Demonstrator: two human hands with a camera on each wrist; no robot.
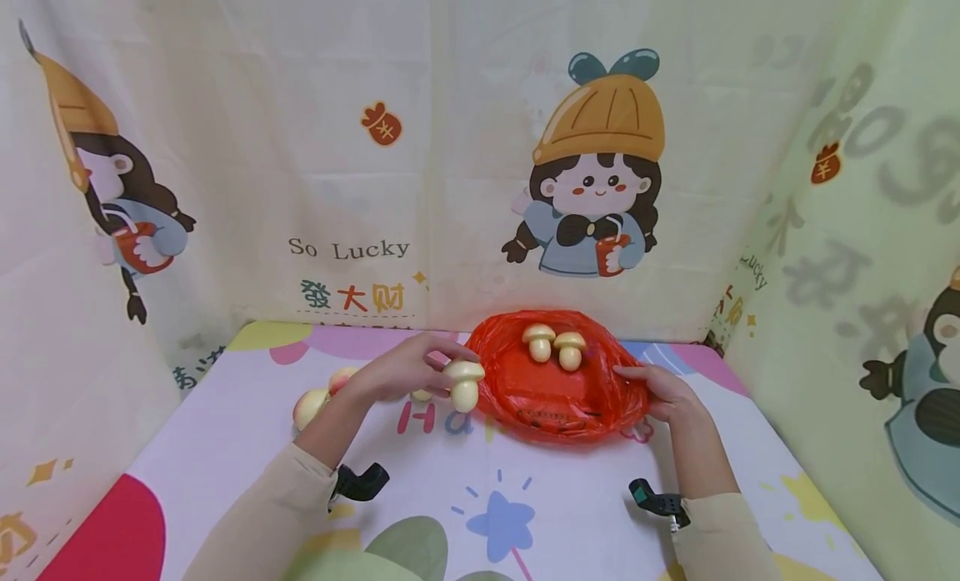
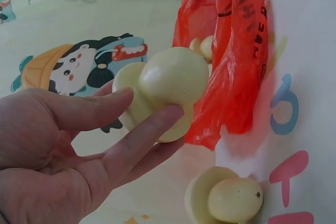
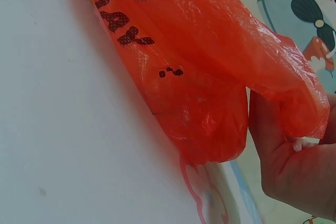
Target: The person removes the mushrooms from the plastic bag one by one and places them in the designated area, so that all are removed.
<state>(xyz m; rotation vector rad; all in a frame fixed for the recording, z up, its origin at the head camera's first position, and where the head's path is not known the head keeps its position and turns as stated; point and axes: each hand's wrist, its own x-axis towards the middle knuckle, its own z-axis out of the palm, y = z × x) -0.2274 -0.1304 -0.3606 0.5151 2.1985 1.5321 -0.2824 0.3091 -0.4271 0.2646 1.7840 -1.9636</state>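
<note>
My left hand (image 1: pixel 408 368) pinches a pale toy mushroom (image 1: pixel 465 385) between thumb and fingers, just left of a red plastic bag (image 1: pixel 547 427). In the left wrist view that mushroom (image 2: pixel 170 80) has a smooth rounded stem and cap. Two more mushrooms (image 1: pixel 570 352) lie inside the spread bag. At the bag's right rim, my right hand (image 1: pixel 667 391) grips the plastic, with the thumb on the inner side. Another mushroom (image 2: pixel 233 198) lies on the table below the left hand; the head view shows only a bit of it.
Round pinkish-yellow fruits (image 1: pixel 311 408) sit on the table behind the left forearm, partly hidden by it. A printed cloth (image 1: pixel 570 498) covers the table. Patterned curtains (image 1: pixel 450 189) hang at the back and both sides.
</note>
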